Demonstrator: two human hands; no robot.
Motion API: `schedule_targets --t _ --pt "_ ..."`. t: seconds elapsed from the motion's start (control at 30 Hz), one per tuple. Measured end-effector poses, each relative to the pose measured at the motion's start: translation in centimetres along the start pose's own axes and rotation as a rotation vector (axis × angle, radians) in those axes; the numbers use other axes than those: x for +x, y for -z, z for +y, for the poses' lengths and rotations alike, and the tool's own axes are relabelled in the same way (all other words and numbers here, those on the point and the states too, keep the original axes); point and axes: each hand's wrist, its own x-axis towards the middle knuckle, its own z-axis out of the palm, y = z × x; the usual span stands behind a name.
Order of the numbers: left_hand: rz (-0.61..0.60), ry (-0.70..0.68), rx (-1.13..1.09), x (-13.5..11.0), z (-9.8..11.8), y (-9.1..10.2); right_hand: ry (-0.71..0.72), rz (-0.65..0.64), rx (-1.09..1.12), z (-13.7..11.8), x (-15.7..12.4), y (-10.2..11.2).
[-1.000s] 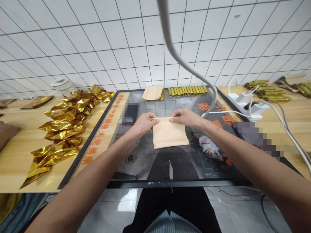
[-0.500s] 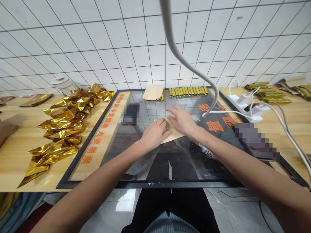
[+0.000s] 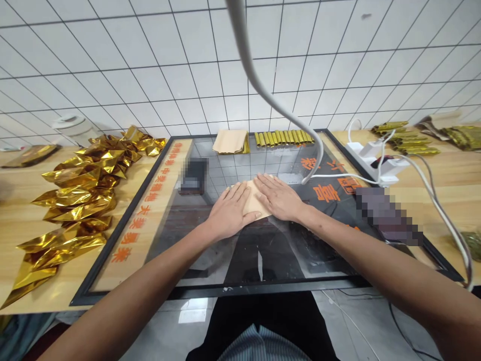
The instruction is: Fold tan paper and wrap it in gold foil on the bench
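A sheet of tan paper [image 3: 257, 199] lies on the framed glass panel [image 3: 225, 260] in front of me. My left hand [image 3: 231, 208] rests flat on its left part, fingers stretched out and thumb apart. Across its right part lies my right hand [image 3: 280, 196], also flat with the fingers extended. Both palms cover much of the sheet, so only its middle and lower edge show. Beyond my hands, a small stack of tan-and-gold paper [image 3: 230, 141] sits at the panel's back edge. Beside it is a row of rolled gold paper tubes [image 3: 284, 138].
Folded gold foil pieces [image 3: 84, 185] are heaped on the wooden table at left. A dark box-like object [image 3: 193, 176] stands on the panel. At right are a white power strip [image 3: 370, 155], a blurred-out phone-like object [image 3: 387, 213] and more gold rolls [image 3: 408, 140]. A white cable [image 3: 276, 103] hangs ahead.
My hands were closer together with fingers bent on the paper; now they lie flatter and farther apart, showing more of its middle. The view has shifted slightly.
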Motion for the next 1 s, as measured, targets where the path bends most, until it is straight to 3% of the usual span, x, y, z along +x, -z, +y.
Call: schedule_targets --t 0.4,0.53,0.6,0.73,0.87,1.0 --pt "-0.043 0.100 -0.023 -2.8 -0.4 2.0 -0.060 -0.029 -0.108 0.4 -1.1 0.5" --pt "0.095 0.097 -0.010 -0.9 1.6 3.3 -0.067 -0.013 -0.136 0.2 -1.0 0.4" --pt "0.127 0.025 0.003 0.5 2.9 3.1 -0.070 -0.019 -0.145 0.0 -0.9 0.4" --pt "0.038 0.022 -0.001 1.9 4.0 0.8 -0.076 -0.018 -0.132 0.0 -1.2 0.5" --pt "0.058 0.009 -0.002 1.0 2.8 -0.6 -0.081 0.022 -0.112 0.5 -2.5 0.5" --pt "0.058 0.014 -0.022 -0.3 1.5 -0.4 -0.070 0.041 -0.123 1.5 -4.6 0.8"
